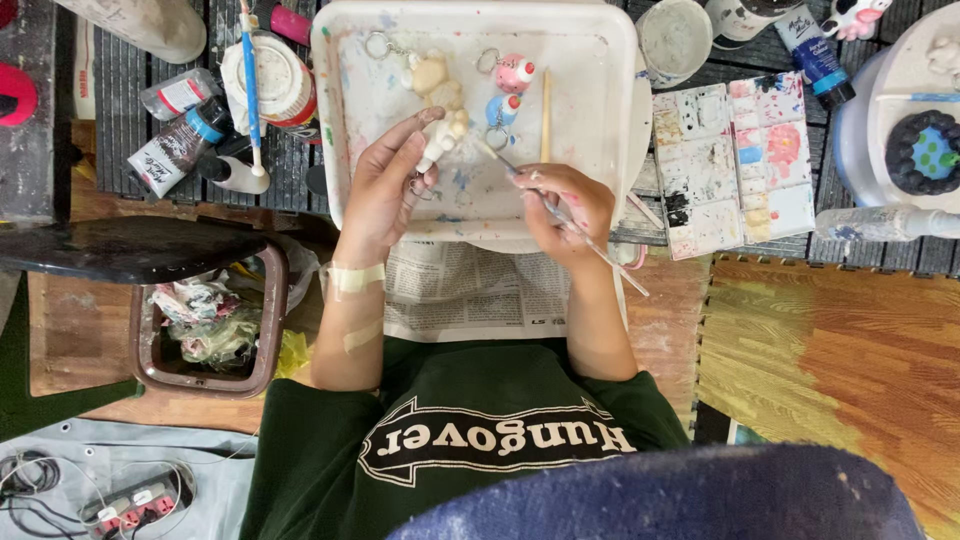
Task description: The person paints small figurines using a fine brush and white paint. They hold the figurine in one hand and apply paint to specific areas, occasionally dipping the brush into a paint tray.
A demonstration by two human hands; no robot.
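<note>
Steadying the small cream figurine (441, 140) in the left hand (385, 190) over the white tray's (610, 150) near edge, gripping the thin brush (560, 212) in the right hand (566, 205), keeping the tip light, rotating the piece slowly.

Bright, even light; sharp in the middle

Soft light falls from above with only faint shadows under the hands; the white tray (600, 60) shows no harsh glare; a dark blue shape (660, 500) at the bottom edge is blurred, too close to focus; straight lines bend slightly toward the corners.
</note>
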